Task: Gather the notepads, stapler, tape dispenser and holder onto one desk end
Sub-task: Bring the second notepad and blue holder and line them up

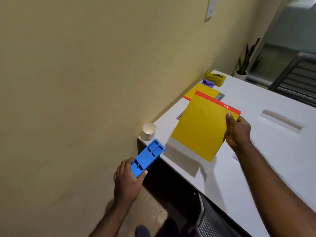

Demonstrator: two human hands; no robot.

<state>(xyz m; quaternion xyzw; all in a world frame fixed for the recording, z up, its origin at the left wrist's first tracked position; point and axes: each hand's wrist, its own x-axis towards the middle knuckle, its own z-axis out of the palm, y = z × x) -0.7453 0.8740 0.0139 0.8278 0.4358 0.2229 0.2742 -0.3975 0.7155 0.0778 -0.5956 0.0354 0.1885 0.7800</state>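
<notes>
My right hand (238, 132) grips a yellow notepad (201, 127) with a red strip along its top edge, held tilted above the white desk (256, 168). My left hand (127, 178) holds a blue holder (147, 157) with several slots, off the desk's near corner. A second yellow notepad (201, 91) lies flat farther along the desk by the wall. Beyond it sit a purple stapler (207, 82) and a yellow tape dispenser (215, 78) at the far desk end.
A white paper cup (149, 131) stands on the desk corner near the wall. A clear plastic piece (282, 121) lies at the right. A grey chair back (208, 221) is below, another chair (297, 79) and a potted plant (244, 64) stand beyond the desk.
</notes>
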